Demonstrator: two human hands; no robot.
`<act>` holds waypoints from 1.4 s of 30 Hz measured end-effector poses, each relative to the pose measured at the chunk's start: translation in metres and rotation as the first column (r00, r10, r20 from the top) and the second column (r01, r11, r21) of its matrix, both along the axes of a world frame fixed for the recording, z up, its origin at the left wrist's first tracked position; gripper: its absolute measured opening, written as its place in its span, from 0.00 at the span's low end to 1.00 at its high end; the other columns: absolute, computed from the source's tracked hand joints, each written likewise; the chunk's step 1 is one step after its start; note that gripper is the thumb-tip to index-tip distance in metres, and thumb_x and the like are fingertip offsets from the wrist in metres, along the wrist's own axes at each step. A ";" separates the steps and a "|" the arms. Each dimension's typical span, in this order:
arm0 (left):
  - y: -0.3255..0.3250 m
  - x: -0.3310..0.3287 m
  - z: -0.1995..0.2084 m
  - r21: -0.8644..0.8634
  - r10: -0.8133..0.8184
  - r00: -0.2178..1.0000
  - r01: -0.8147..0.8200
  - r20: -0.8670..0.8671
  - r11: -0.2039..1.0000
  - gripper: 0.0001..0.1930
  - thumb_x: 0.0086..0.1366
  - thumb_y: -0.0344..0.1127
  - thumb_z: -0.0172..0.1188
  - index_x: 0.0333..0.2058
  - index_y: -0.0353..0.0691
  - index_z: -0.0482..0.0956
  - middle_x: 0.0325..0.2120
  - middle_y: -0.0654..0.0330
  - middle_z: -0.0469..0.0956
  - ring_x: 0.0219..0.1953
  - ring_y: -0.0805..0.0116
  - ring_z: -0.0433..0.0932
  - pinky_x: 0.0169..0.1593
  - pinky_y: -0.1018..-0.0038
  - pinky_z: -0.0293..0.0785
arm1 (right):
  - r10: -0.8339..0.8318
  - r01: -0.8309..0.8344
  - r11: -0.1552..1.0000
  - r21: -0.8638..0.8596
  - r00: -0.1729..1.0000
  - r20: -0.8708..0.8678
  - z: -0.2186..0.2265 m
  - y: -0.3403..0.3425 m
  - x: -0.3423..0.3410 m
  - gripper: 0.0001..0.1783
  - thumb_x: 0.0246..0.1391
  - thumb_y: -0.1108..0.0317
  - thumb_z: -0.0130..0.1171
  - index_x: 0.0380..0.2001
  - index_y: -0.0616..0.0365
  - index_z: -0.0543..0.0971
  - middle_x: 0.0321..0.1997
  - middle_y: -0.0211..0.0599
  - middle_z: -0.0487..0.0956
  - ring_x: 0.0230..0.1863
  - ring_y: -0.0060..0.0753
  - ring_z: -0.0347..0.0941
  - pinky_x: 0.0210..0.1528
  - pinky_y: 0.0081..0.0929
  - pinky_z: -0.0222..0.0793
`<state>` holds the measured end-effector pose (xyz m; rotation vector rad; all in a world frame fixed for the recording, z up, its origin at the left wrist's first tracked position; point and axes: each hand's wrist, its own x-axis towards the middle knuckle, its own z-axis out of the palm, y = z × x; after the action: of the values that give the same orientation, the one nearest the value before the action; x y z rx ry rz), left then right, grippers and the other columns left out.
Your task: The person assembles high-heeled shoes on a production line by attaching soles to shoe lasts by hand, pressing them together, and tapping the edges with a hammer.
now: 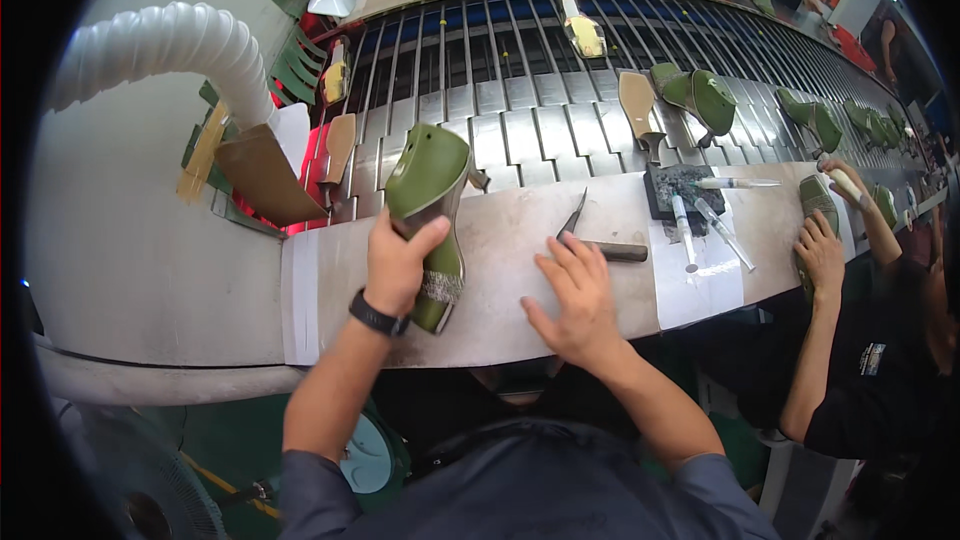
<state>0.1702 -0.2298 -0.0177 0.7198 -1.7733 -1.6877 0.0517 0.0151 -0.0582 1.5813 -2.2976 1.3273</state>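
My left hand [397, 262] is wrapped round the middle of a green shoe [428, 178], a heeled one on a thick sole, held tilted over the pale worktable. A whitish mesh-like band crosses its lower part. With fingers spread, my right hand [578, 302] reaches over the table. Its fingertips are at a dark tool [615, 251] with a pointed curved end and a stubby handle, partly covered by the fingers; whether they touch it I cannot tell. Nothing is gripped in that hand.
A slatted metal conveyor [510, 145] runs beyond the worktable [500, 280], carrying more green shoes [700, 98] and tan soles [636, 100]. Syringes [683, 230] lean on a black block [668, 190]. A co-worker's hand [822, 255] holds a shoe at right. A white hose [170, 45] arches at left.
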 end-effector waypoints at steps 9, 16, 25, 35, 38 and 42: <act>-0.172 -0.172 -0.042 -0.415 -0.054 0.975 0.141 0.216 0.899 0.29 0.58 0.37 0.77 0.55 0.33 0.76 0.47 0.53 0.83 0.48 0.62 0.82 0.55 0.67 0.77 | -0.100 0.102 0.995 0.011 0.989 -0.108 -0.015 0.008 -0.013 0.17 0.50 0.65 0.71 0.44 0.60 0.85 0.66 0.47 0.78 0.70 0.54 0.69 0.73 0.56 0.61; -0.156 -0.147 -0.073 -0.616 0.123 0.952 0.080 0.279 0.784 0.38 0.63 0.41 0.73 0.66 0.27 0.67 0.59 0.42 0.79 0.61 0.50 0.79 0.65 0.63 0.72 | -0.072 0.073 0.997 0.013 0.995 -0.074 -0.010 0.011 -0.017 0.17 0.51 0.65 0.71 0.43 0.60 0.83 0.67 0.47 0.77 0.71 0.54 0.67 0.72 0.57 0.60; 0.009 0.090 -0.025 -0.687 0.041 0.858 0.380 0.512 0.620 0.33 0.59 0.34 0.71 0.62 0.29 0.74 0.68 0.38 0.70 0.72 0.35 0.66 0.75 0.48 0.58 | 0.265 -0.214 0.734 0.645 0.964 0.018 0.129 -0.034 -0.095 0.29 0.58 0.48 0.69 0.53 0.61 0.83 0.50 0.54 0.85 0.53 0.55 0.82 0.56 0.46 0.78; 0.030 0.121 -0.056 -0.794 0.281 0.865 0.194 0.415 0.576 0.26 0.58 0.35 0.68 0.54 0.28 0.79 0.64 0.39 0.75 0.68 0.37 0.71 0.72 0.41 0.61 | -0.035 0.419 0.048 0.907 0.908 -0.417 -0.015 -0.127 -0.330 0.22 0.51 0.63 0.66 0.48 0.62 0.87 0.57 0.50 0.85 0.58 0.53 0.83 0.59 0.46 0.79; 0.030 0.123 -0.053 -0.788 0.259 0.872 0.203 0.416 0.581 0.25 0.57 0.36 0.68 0.52 0.26 0.80 0.62 0.38 0.76 0.67 0.36 0.73 0.71 0.41 0.62 | -0.426 0.580 0.339 0.741 0.797 -0.429 -0.025 -0.118 -0.361 0.20 0.56 0.65 0.59 0.45 0.69 0.85 0.57 0.62 0.83 0.59 0.57 0.82 0.60 0.46 0.78; 0.023 0.124 -0.054 -0.777 0.243 0.853 0.258 0.463 0.574 0.26 0.57 0.37 0.67 0.51 0.25 0.80 0.61 0.35 0.76 0.66 0.34 0.73 0.70 0.39 0.63 | -0.758 0.585 0.623 0.519 0.615 0.217 -0.014 -0.151 -0.407 0.17 0.61 0.68 0.54 0.44 0.71 0.84 0.36 0.54 0.85 0.28 0.51 0.86 0.30 0.44 0.86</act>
<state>0.2941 -0.2064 -0.0717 0.7389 -2.6292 -0.4384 -0.3555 -0.1363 -0.0724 0.2529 -3.1020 1.0683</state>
